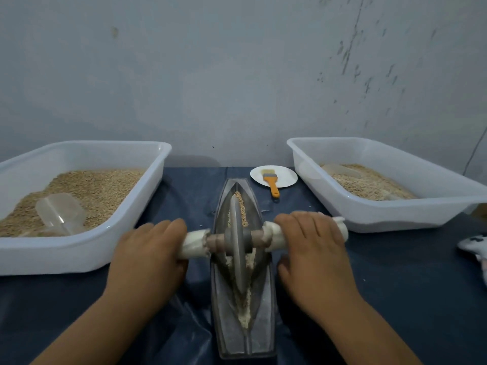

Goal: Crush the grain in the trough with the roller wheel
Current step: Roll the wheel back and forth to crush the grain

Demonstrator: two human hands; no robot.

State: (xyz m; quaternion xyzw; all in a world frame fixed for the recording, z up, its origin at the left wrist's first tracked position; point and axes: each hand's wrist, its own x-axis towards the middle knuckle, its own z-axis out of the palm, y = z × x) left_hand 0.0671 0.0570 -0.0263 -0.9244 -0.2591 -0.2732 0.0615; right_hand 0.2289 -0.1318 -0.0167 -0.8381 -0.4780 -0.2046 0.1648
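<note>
We're mid-crush: the wheel stands upright in the trough, about halfway along its groove. Our left hand wraps over the white-padded axle end left of the trough, fingers curled round it; our right hand lies on the padded end right of the trough, fingers draped across the top, thumb tucked low. Whether the right fingers close fully round the handle we cannot tell, though it reads as a grip.

Grain sits whole at the far end of the trough, beyond the wheel. Near us, this side of the wheel, it looks paler and finer, so we judge that stretch worked and the far stretch still to do. The next move calls for an even push from both hands, rolling the wheel away along the groove without tipping it or riding up the walls.

The grain under the wheel is hidden. Left of the trough, a tray is cut by the frame edge; right of it, another tray runs off too. The patterned thing at the right edge, well right of the trough, we can't identify.
</note>
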